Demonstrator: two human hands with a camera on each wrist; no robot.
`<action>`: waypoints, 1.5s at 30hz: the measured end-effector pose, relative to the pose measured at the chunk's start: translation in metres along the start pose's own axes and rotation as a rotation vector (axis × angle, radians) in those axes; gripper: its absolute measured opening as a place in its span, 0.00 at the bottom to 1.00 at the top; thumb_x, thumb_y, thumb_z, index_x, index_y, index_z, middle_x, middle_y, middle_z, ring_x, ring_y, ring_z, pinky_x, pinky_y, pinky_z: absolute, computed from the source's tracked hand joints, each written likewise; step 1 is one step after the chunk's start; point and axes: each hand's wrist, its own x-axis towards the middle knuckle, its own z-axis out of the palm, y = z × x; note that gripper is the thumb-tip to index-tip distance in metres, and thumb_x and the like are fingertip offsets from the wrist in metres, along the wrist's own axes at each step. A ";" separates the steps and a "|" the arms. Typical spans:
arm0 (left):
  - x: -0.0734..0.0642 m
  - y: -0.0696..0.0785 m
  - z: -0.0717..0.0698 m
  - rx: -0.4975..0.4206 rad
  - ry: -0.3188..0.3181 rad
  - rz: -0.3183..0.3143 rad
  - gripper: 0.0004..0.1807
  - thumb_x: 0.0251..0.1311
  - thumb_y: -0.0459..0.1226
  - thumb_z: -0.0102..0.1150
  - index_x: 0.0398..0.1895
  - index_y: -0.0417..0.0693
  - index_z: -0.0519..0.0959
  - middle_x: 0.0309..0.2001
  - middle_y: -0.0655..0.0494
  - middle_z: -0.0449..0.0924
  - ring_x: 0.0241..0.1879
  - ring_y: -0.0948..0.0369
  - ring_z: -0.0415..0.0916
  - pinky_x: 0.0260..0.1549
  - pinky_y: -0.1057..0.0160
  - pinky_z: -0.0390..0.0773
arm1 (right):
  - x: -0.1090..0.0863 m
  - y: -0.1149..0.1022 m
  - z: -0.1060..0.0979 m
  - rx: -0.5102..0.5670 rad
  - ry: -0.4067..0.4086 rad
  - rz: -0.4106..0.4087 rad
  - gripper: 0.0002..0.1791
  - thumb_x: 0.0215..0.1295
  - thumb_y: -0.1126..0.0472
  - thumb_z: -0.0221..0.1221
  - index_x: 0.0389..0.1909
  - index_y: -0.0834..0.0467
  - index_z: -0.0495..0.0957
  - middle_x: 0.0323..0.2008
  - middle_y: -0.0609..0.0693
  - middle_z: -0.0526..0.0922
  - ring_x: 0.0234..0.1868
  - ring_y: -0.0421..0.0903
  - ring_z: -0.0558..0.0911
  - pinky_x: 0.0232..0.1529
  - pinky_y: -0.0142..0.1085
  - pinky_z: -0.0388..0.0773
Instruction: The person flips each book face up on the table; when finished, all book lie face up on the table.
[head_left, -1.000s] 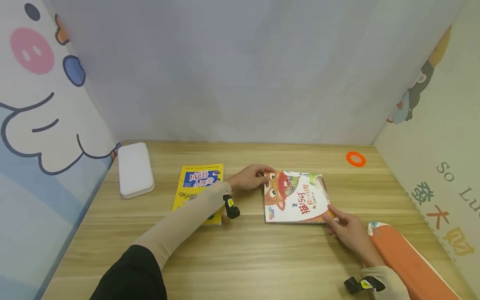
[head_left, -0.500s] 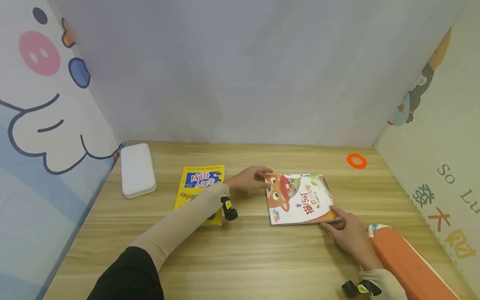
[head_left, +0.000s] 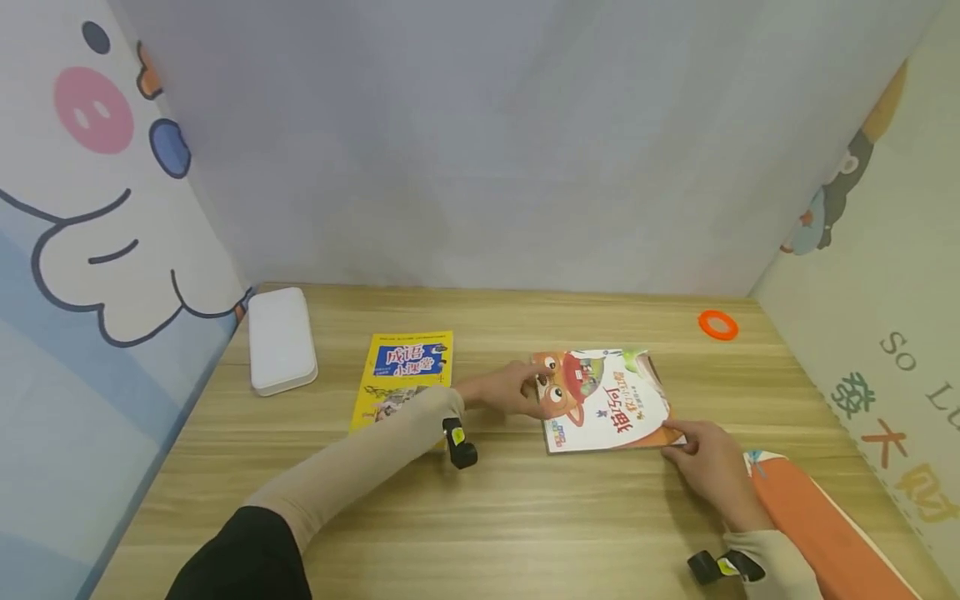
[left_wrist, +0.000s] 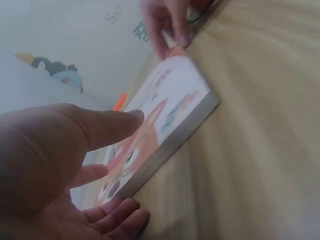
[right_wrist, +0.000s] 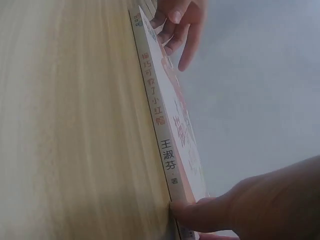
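Note:
A white picture book point(head_left: 600, 427) with an orange animal on its cover lies on the wooden table in the head view. My right hand point(head_left: 712, 468) pinches its near right corner, the thumb on the spine point(right_wrist: 156, 107) in the right wrist view. At the opposite end is my left hand point(head_left: 504, 389), its fingers loosely bent. In the left wrist view its thumb point(left_wrist: 112, 125) extends over the cover without clasping it, and the lower fingers are by the book's edge. A yellow book point(head_left: 375, 392) lies further left, partly hidden under my left forearm.
A white rounded case point(head_left: 281, 337) lies at the table's back left. Toward the back right there is an orange ring point(head_left: 717, 326). An orange, long item point(head_left: 817, 517) lies beside my right forearm. Walls or curtains border the table point(head_left: 510, 533) on the back and sides.
My left hand has come nearer along the book's left end, from its far corner. The right hand stays at the near right corner. The whole head view has shifted slightly.

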 end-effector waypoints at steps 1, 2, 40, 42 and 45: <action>-0.003 0.001 0.004 0.008 -0.005 0.008 0.42 0.63 0.45 0.70 0.78 0.47 0.63 0.53 0.45 0.72 0.46 0.58 0.68 0.44 0.66 0.71 | 0.001 0.000 -0.001 -0.008 0.002 -0.007 0.21 0.57 0.66 0.72 0.53 0.66 0.85 0.28 0.53 0.78 0.28 0.43 0.71 0.28 0.33 0.66; -0.006 0.002 0.008 0.012 -0.005 0.000 0.42 0.63 0.47 0.70 0.78 0.49 0.64 0.57 0.48 0.70 0.50 0.59 0.67 0.47 0.66 0.71 | 0.002 -0.001 -0.003 -0.009 -0.007 -0.011 0.20 0.57 0.66 0.72 0.52 0.66 0.85 0.26 0.52 0.77 0.26 0.43 0.70 0.27 0.33 0.65; -0.012 -0.009 0.028 0.075 0.309 0.014 0.13 0.61 0.27 0.61 0.47 0.46 0.85 0.35 0.55 0.79 0.36 0.62 0.71 0.39 0.66 0.72 | 0.006 0.002 -0.006 0.130 -0.256 -0.076 0.18 0.56 0.58 0.75 0.46 0.61 0.87 0.30 0.47 0.86 0.31 0.38 0.83 0.32 0.30 0.79; -0.008 -0.012 0.022 0.059 0.316 -0.013 0.13 0.62 0.27 0.60 0.47 0.46 0.85 0.41 0.52 0.83 0.41 0.60 0.74 0.45 0.63 0.76 | 0.004 -0.001 0.000 0.149 -0.258 -0.073 0.18 0.56 0.57 0.75 0.46 0.61 0.87 0.29 0.46 0.86 0.30 0.37 0.82 0.32 0.29 0.79; 0.001 -0.020 0.014 0.059 0.332 -0.028 0.13 0.63 0.26 0.59 0.47 0.45 0.85 0.47 0.49 0.85 0.46 0.57 0.78 0.53 0.58 0.79 | 0.001 -0.006 0.010 0.182 -0.254 -0.071 0.19 0.56 0.56 0.75 0.46 0.61 0.87 0.29 0.46 0.86 0.29 0.36 0.82 0.31 0.28 0.79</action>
